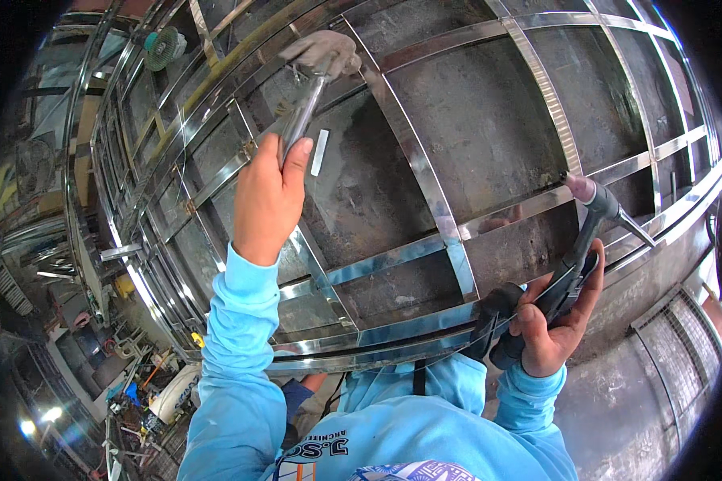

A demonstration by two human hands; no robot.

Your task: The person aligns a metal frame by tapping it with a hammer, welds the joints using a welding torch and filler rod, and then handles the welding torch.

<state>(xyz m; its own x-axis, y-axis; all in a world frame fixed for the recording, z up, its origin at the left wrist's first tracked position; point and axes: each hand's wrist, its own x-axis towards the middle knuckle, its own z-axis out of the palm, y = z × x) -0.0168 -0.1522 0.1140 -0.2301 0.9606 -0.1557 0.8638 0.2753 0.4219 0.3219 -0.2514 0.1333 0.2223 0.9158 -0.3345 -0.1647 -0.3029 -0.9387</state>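
At the far left of the scene a green fan [163, 48] hangs above the workshop, and cluttered tools and cans lie on the floor [136, 377] below. The person leans over a large stainless steel frame [425, 184], a grid of polished flat bars laid over dark, rusty sheet.

The left hand [269, 196] is closed in a firm grip around the near end of a short steel tube [305, 116]. The tube runs away from the hand toward the far side, where a grey, dusty lump, perhaps a rag or glove [322, 52], sits on its far end against the frame. The tube looks stiff and fairly light for its length, but its polished skin is likely slippery, so a full wrap of the fingers near the end, as here, seems the sound hold. Its cut ends may be sharp. A small white strip [320, 152] lies on the sheet just right of the tube.

To the right, the right hand [555, 321] is curled around the dark handle of a welding torch [590, 220], fingers shut on the grip, thumb up along its side. The pinkish nozzle points toward a frame bar near the right edge, close to it; contact cannot be told. The torch looks rigid, its trailing hose would pull at it, and the nozzle may be hot and brittle, so the handle is the place to hold.
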